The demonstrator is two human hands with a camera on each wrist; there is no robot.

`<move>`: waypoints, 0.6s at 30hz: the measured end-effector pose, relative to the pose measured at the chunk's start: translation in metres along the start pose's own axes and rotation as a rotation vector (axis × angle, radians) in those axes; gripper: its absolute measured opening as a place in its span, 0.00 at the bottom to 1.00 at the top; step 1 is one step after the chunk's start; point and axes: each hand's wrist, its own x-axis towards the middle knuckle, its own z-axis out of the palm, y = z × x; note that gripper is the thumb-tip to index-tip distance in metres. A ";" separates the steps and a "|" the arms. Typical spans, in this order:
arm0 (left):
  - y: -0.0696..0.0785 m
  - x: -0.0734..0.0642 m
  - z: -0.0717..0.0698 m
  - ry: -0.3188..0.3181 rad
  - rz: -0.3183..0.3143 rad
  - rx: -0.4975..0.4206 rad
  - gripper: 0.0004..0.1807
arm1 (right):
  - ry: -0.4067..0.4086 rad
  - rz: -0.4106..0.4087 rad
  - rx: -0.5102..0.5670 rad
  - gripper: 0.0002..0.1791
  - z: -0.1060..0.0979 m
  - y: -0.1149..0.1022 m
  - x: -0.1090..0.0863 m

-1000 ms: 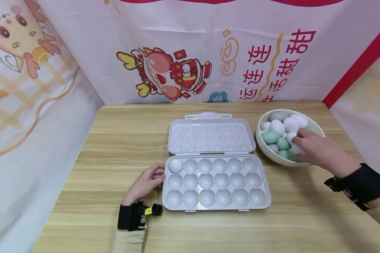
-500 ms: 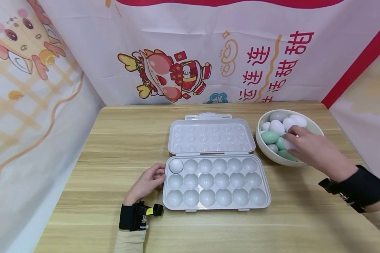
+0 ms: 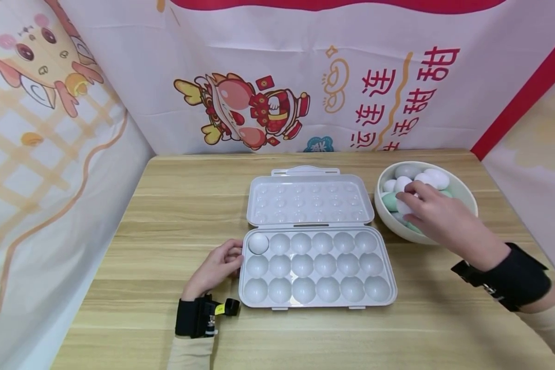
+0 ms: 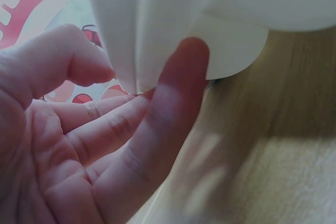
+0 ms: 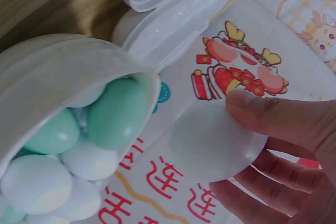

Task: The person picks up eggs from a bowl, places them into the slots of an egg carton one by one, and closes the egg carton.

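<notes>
An egg carton (image 3: pixel 317 266) lies with its lid (image 3: pixel 311 200) folded back; one white egg (image 3: pixel 258 243) sits in its far left cup. My left hand (image 3: pixel 217 268) holds the carton's left end; in the left wrist view the carton wall (image 4: pixel 157 19) stands against thumb and fingers, some fingertips hidden behind it. Over the bowl (image 3: pixel 467 198), my right hand (image 3: pixel 444 218) grips a pale egg (image 3: pixel 404 208) between thumb and fingers. In the right wrist view that egg (image 5: pixel 218 142) is apart from the bowl's green eggs (image 5: pixel 118 114) and white eggs (image 5: pixel 37 184).
A wooden table (image 3: pixel 189 205) carries everything, with the bowl to the right of the carton. A printed cloth (image 3: pixel 259 41) hangs behind the table's far edge. A small camera (image 3: pixel 231 307) on the left wrist sits near the carton's front left corner.
My right hand has lifted the pale egg from among the others and moved leftward over the bowl toward the carton. My left hand has kept its place at the carton's end.
</notes>
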 end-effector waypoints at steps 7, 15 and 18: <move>-0.001 0.001 0.000 0.006 -0.013 0.009 0.18 | 0.071 -0.052 0.006 0.30 0.007 -0.007 0.012; 0.000 0.001 0.000 0.005 -0.019 0.019 0.18 | 0.027 -0.032 0.025 0.28 0.015 -0.020 0.024; -0.001 0.001 0.000 0.006 -0.021 0.020 0.18 | 0.038 -0.047 0.066 0.28 0.023 -0.022 0.028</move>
